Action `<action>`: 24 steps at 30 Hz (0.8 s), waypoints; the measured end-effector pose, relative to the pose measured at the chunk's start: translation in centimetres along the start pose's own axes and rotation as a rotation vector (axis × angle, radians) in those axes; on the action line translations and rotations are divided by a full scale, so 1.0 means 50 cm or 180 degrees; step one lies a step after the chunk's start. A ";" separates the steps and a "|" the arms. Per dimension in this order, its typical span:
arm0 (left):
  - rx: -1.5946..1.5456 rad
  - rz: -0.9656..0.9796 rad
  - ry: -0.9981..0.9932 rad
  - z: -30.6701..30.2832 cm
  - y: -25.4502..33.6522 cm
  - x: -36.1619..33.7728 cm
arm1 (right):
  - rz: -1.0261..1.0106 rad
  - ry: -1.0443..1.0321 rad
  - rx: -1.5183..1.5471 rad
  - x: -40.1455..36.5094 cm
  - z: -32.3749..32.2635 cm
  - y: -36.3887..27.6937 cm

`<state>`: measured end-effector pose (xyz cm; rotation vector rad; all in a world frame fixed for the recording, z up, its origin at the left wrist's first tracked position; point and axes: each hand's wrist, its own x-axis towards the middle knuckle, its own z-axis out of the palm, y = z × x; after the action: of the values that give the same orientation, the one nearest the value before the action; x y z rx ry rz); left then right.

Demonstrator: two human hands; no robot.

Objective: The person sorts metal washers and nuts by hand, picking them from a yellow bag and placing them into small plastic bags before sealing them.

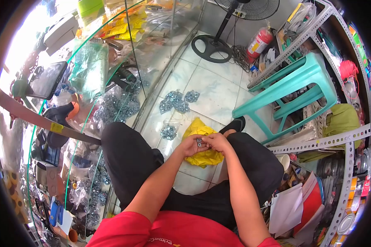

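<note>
My left hand (189,145) is curled around a few small grey metal nuts (199,143) that show at its fingers. My right hand (217,142) meets it, its fingers pinched together against the left fingertips; what lies between them is too small to make out. Beneath both hands a crumpled yellow plastic bag (206,158) rests on the floor. A small clear bag of nuts (168,132) sits to the left of my hands. Farther off, several more clear bags of nuts (175,102) lie on the tiles.
A glass display case (152,88) with bagged hardware stands along my left. On the right are a tipped green plastic stool (290,92) and a perforated metal shelf frame (321,141). A fan base (211,48) and a red fire extinguisher (259,42) stand ahead on the tiled floor (216,82).
</note>
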<state>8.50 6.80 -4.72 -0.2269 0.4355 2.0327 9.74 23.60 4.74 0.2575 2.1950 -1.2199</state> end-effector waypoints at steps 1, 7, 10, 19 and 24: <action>0.0028 0.0032 0.0030 0.000 0.002 -0.002 | 0.0055 0.0014 -0.0002 0.007 0.004 0.002; 0.0074 0.0100 0.0316 0.030 0.015 -0.021 | 0.0116 0.0129 0.0970 -0.001 -0.018 -0.026; 0.0329 0.0048 0.0512 0.031 0.035 -0.020 | 0.0216 0.0144 0.1366 -0.015 -0.049 -0.043; 0.4759 0.0524 0.2640 -0.111 0.242 0.015 | -0.0107 0.0148 0.0928 -0.007 -0.069 -0.066; 0.6059 0.0720 0.3006 -0.222 0.225 0.043 | -0.0215 0.0101 0.0876 -0.006 -0.070 -0.079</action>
<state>-2.66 -0.73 -13.26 0.1059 2.6932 0.7810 6.80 24.31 9.09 0.3178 2.0733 -1.5666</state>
